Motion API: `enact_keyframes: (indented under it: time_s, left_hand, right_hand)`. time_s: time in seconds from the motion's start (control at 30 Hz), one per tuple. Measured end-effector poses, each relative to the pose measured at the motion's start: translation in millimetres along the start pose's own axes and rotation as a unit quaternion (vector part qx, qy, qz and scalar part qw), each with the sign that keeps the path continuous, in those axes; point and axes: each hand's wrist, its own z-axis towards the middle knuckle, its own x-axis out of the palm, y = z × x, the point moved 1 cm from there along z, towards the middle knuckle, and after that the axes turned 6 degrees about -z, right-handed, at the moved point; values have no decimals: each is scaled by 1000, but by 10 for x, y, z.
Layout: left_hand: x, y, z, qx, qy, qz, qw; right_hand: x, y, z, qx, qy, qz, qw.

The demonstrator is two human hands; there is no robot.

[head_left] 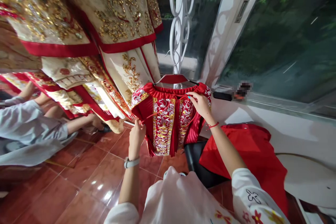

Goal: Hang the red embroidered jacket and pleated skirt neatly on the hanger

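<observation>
A red garment (pixel 164 126) with silver and gold embroidered panels and a gathered top edge, skirt-like, hangs from a clothes hanger (pixel 172 79) in front of me. My left hand (pixel 137 134) is closed at its left side, gripping a thin red cord (pixel 154 114) that runs taut toward the garment's top middle. At the upper right of the garment, my right hand (pixel 198 103) pinches the cord near the gathered edge, with fingertips against the fabric. The cord's ends are too small to make out.
Cream and red embroidered gowns (pixel 126 17) hang close on the left. A white scrolled metal stand (pixel 178 24) rises behind the hanger. Red cloth (pixel 244 150) lies over a black seat (pixel 195 157) at right. Another person (pixel 31 122) in pale clothes sits at far left.
</observation>
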Motion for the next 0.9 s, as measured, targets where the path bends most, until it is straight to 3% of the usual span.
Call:
enact_keyframes:
  time_s: [0.1,0.17,0.27,0.33,0.4,0.47,0.53,0.67,0.73,0.83,0.9]
  left_hand:
    - [303,-309,-205,190,-19,144,971]
    - [633,-480,-276,313,16,154,937]
    - [1112,-572,-248,378,89,125,913]
    - [1303,-547,-184,333,141,63,930]
    - [1355,-521,-118,227,221,-47,947]
    - [1282,-551,-59,101,316,-147,932]
    - [1112,-664,14,36,374,-188,907]
    - [701,-935,224,107,362,-136,916]
    - [585,-953,310,127,345,-104,924]
    - [592,-808,361,96,330,-123,931]
    - [676,-667,344,31,352,-172,920]
  right_hand:
    - [-14,19,0,-1,0,29,1000]
    - [-18,35,-22,-4,-4,49,999]
    - [-11,38,-84,-5,-6,69,998]
    - [-1,23,-143,-5,-1,84,996]
    - [-1,10,-190,-6,5,93,996]
    - [-41,15,-191,-11,11,93,996]
    - [-134,40,-129,-24,13,84,996]
    - [-335,75,58,-64,9,69,996]
    - [-334,41,74,-58,6,74,996]
    - [-197,-43,-27,-14,-18,107,994]
    - [-107,-75,-122,-2,-44,132,990]
